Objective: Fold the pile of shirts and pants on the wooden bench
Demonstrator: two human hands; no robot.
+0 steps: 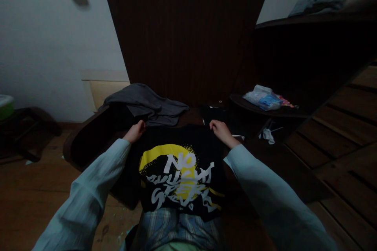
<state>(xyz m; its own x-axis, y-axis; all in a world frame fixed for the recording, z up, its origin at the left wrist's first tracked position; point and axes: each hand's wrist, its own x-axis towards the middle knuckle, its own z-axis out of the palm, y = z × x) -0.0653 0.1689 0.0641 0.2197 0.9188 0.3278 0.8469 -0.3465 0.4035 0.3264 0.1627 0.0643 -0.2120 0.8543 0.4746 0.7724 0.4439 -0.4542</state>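
Shirt (179,176), one: black, printed in yellow and white, lettering upright to me. Position: middle of the scene, directly before me, spread out between my hands, its near edge overlapping my shorts (176,225).

Left hand (134,131): fingers curled closed, pinching the far left part of the shirt. Right hand (220,131): likewise curled, pinching the far right part. The two stand well apart, level with each other. Fingertips hidden from me.

Sleeves (97,188), pale blue-green, long, on both my arms. Shorts, plaid, blue with pale stripes, at the near side.

Grey cloth (147,100), one, rumpled, beyond my left hand, draped over a dark curved frame (72,139).

Panel (188,39), tall, dark brown, far middle; two pale patches near the top. Wall (59,47), whitish, far left.

Low shelf (235,101), dark, rounded, far right of my right hand. On it, a plastic packet (260,97), clear and blue, a pink-and-orange item (287,102) just beside. Below it, a white scrap (268,136).

Upper shelf (312,20), dark, far right, bearing pale cloth (318,3). Slats (338,129), wooden, right edge.

Stool (22,125), dark, far left, with a green tub (6,109), pale-topped. Floor (38,196), brown boards.
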